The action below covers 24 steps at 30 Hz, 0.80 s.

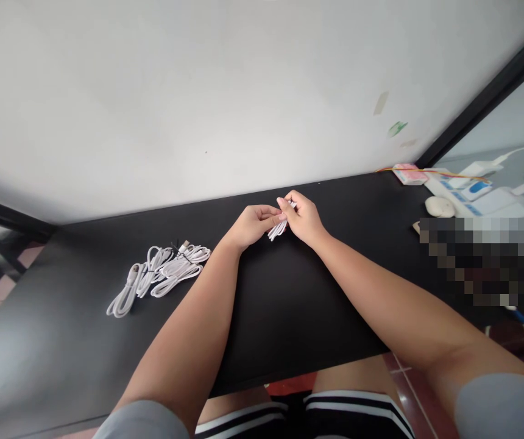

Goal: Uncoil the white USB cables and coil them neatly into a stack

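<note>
Both of my hands meet over the middle of a black table (289,292), near its far edge. My left hand (253,223) and my right hand (303,216) are closed on a small bundle of folded white cable (277,229) that hangs a little below the fingers. Several coiled white cables (161,273) lie in a loose pile on the table to the left, apart from my hands.
A white wall rises behind the table. At the right end lie a white mouse (439,207), a white power strip (467,196) with plugs and a pink packet (409,174). A blurred-out patch covers part of the right side.
</note>
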Each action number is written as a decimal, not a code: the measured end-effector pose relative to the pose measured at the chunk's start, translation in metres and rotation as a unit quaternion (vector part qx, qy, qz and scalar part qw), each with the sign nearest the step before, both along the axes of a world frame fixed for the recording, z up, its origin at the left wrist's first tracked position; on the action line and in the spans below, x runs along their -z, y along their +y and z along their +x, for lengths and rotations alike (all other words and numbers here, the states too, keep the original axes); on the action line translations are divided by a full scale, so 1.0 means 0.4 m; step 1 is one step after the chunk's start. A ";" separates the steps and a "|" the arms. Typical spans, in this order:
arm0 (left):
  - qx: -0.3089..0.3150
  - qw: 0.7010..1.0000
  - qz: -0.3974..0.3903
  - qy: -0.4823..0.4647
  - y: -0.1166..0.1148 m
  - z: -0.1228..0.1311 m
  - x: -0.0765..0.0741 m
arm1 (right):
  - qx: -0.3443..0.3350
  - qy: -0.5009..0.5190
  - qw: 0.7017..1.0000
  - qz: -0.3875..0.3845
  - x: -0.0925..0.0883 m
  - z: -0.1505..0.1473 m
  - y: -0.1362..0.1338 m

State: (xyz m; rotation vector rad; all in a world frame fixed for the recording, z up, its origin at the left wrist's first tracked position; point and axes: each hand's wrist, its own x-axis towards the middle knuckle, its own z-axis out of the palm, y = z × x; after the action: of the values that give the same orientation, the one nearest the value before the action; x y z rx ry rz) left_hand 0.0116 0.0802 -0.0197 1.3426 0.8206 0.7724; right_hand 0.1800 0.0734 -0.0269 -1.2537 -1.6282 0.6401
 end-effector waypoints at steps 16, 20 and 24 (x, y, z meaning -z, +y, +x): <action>-0.048 0.983 -0.099 -0.149 0.020 -0.011 0.015 | -0.019 0.129 0.991 -0.023 0.036 -0.004 0.023; -0.049 0.976 -0.110 -0.182 0.023 -0.012 0.018 | -0.057 0.129 0.990 -0.029 0.041 -0.003 0.023; -0.060 0.971 -0.112 -0.201 0.025 -0.013 0.019 | -0.076 0.162 0.983 -0.032 0.031 0.000 0.021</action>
State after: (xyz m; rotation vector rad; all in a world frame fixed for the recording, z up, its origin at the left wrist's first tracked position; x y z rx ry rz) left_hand 0.0064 0.0901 -0.0274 0.9002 0.6448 0.9784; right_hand 0.1799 0.0819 -0.0395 -1.0147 -1.4472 0.9451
